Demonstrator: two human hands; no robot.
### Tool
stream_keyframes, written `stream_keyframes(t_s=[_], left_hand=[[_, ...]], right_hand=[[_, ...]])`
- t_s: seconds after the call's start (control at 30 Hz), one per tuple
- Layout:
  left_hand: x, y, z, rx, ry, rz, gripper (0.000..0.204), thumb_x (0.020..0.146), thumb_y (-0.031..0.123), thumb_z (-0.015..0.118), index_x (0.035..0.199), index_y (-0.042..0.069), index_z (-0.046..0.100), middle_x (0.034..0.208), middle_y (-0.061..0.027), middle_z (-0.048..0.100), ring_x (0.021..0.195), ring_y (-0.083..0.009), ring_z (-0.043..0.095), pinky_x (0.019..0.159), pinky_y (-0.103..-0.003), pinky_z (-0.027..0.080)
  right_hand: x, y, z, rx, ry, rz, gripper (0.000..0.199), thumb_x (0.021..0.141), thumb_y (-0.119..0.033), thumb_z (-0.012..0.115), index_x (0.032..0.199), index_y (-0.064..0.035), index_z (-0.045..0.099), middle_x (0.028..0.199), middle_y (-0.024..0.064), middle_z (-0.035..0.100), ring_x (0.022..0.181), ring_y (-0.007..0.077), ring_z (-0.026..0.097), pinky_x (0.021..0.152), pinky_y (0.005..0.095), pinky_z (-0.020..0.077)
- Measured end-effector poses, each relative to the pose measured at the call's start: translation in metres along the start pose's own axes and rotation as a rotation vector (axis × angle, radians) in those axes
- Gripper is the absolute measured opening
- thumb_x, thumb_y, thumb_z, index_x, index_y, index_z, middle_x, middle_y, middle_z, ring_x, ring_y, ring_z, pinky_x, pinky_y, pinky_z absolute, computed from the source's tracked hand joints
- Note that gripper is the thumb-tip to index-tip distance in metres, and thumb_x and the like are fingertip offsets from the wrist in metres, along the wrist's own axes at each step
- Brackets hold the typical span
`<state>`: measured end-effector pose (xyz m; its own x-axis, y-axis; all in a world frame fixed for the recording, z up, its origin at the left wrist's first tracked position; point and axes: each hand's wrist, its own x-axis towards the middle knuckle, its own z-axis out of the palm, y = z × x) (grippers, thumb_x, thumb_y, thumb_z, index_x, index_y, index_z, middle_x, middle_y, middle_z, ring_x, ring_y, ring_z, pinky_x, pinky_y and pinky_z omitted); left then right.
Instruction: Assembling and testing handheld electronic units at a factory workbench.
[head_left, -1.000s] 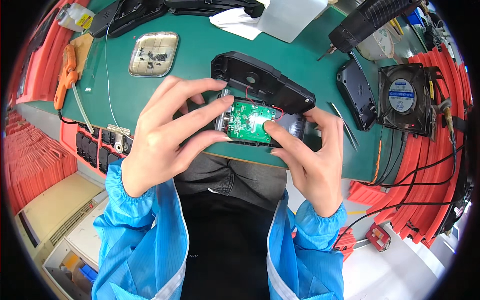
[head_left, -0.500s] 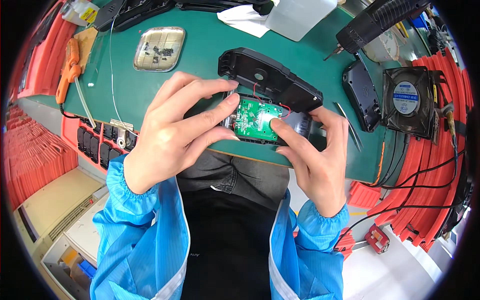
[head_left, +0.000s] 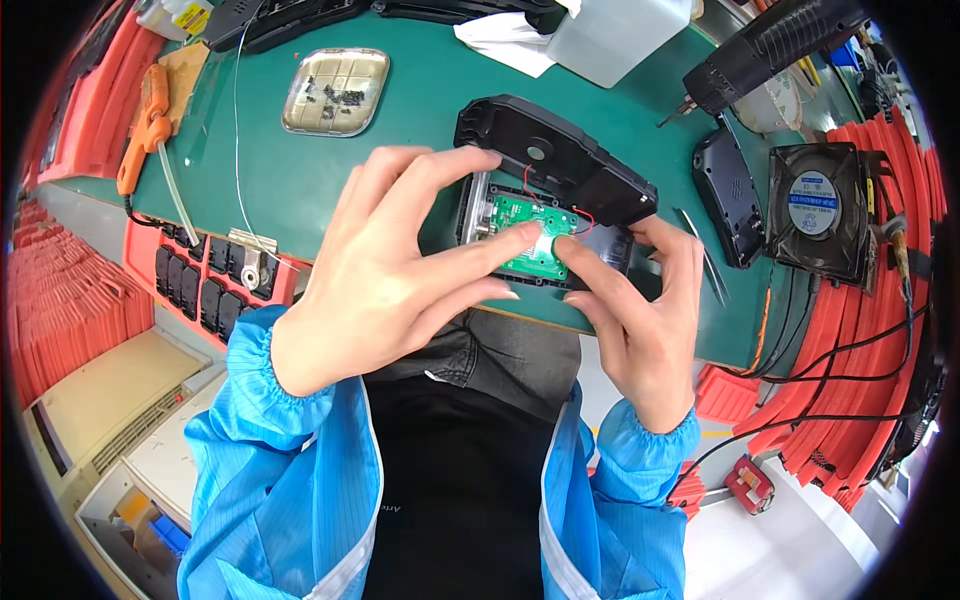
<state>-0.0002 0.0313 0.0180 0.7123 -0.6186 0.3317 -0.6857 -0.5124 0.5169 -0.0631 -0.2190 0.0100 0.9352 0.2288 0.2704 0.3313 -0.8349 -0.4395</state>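
Note:
A green circuit board (head_left: 541, 262) lies in the lower half of a black plastic case (head_left: 545, 284) near the bench's front edge. Thin red wires run from it to the raised black cover (head_left: 590, 168), tilted up behind. My left hand (head_left: 400, 270) has its fingers apart: the index fingertip presses on the board, another finger reaches the cover's left end, and the thumb is by the case's front edge. With my right hand (head_left: 640, 305) I grip the right end of case and cover, its index fingertip on the board beside my left one.
On the green bench (head_left: 230, 170) sit a metal tray (head_left: 333, 95) of small black parts and an orange glue gun (head_left: 152, 130). To the right are tweezers (head_left: 705, 258), a black shell (head_left: 728, 195), a fan (head_left: 818, 210) and a power screwdriver (head_left: 765, 55).
My left index finger has moved right from the case's left end onto the middle of the board. The view has shifted slightly; my right hand keeps its grip.

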Motion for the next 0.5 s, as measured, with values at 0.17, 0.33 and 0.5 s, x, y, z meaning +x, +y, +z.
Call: stream_keyframes(t_s=[0.17,0.33,0.5], left_hand=[[0.0009,0.0014,0.0033,0.091,-0.032,0.008,0.050,0.074,0.024,0.084,0.123,0.016,0.080,0.137,-0.0168,0.060,0.116,-0.0373,0.056,0.096,-0.046,0.049],[-0.0014,-0.0054,0.0007,-0.030,0.000,-0.011,0.051,0.075,0.021,0.084,0.125,0.014,0.079,0.133,-0.0154,0.061,0.114,-0.0350,0.057,0.093,-0.042,0.049],[-0.0043,-0.0061,0.0003,-0.077,0.083,-0.177,0.051,0.074,0.017,0.084,0.125,0.011,0.078,0.129,-0.0128,0.063,0.110,-0.0323,0.058,0.090,-0.040,0.049]], right_hand=[[-0.0002,-0.0015,0.0027,-0.060,-0.013,0.005,0.055,0.071,-0.015,0.087,0.123,-0.0292,0.078,0.124,0.0157,0.055,0.111,0.0362,0.055,0.092,0.0482,0.0452],[-0.0001,-0.0043,0.0033,-0.078,-0.022,0.010,0.056,0.071,-0.014,0.087,0.124,-0.0305,0.077,0.124,0.0156,0.054,0.110,0.0363,0.054,0.092,0.0484,0.0451],[0.0007,-0.0049,0.0030,-0.086,-0.015,0.012,0.056,0.071,-0.014,0.087,0.124,-0.0304,0.077,0.123,0.0156,0.054,0.110,0.0361,0.054,0.092,0.0482,0.0451]])
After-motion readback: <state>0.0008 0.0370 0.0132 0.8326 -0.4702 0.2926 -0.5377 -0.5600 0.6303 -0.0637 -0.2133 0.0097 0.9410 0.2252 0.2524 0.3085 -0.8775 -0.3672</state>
